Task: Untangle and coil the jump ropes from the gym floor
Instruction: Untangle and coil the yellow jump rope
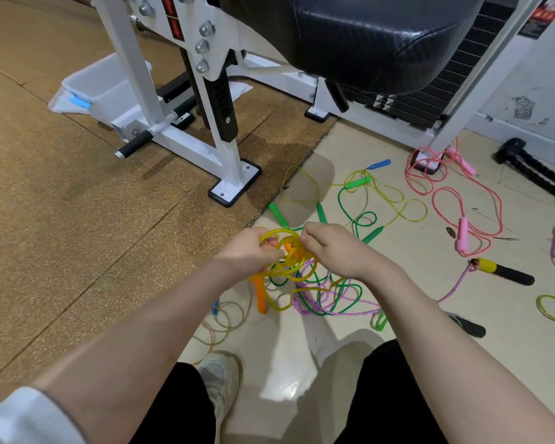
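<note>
Both hands work above the pale tiled floor [414,331]. The left hand [250,253] grips a bundle of translucent yellow plastic jump rope loops [293,261], and the right hand [330,248] pinches the same coil from the right side. One orange handle [261,294] hangs below the coil. Under the hands lies a tangle of green and purple cords [327,299]. Farther right lies a pink rope with pink handles [462,206]. A white metal gym machine frame [231,161] stands at the far left on the brown mat.

Single head-worn wide-angle view, facing forward and down, close above floor [382,363]
</note>
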`<state>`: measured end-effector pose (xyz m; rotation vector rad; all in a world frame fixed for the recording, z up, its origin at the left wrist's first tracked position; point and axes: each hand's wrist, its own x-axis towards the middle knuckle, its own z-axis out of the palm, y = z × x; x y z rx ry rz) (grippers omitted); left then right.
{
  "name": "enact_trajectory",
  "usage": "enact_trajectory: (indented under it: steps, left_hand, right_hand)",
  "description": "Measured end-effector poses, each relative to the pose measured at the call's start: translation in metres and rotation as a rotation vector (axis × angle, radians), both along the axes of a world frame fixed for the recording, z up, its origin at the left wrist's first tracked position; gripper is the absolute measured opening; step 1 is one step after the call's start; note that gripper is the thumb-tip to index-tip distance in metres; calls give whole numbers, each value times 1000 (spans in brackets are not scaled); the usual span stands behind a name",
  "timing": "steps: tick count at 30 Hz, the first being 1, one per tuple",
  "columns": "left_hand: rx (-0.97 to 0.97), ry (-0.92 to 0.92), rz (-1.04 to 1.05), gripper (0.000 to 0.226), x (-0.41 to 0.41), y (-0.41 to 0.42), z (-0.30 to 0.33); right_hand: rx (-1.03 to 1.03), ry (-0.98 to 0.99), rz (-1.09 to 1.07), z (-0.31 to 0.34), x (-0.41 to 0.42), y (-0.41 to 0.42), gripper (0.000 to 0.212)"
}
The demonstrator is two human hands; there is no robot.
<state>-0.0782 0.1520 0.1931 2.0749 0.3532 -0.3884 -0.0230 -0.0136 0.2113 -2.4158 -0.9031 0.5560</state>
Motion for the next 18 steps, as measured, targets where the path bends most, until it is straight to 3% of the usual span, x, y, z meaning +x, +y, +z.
enact_trajectory:
  steps: [5,10,18]
  left_hand:
    - [2,-118,-79,15,-4,-5,6]
    - [198,-170,-192,5,-7,-18,10]
    - [25,-45,182,19,1,-13,-4]
  right_hand:
    - [-11,-153,-156,-1,-7,1,51]
    - [-94,-77,-273,-3,-5,2,39]
    - [191,-136,4,-11,-8,2,39]
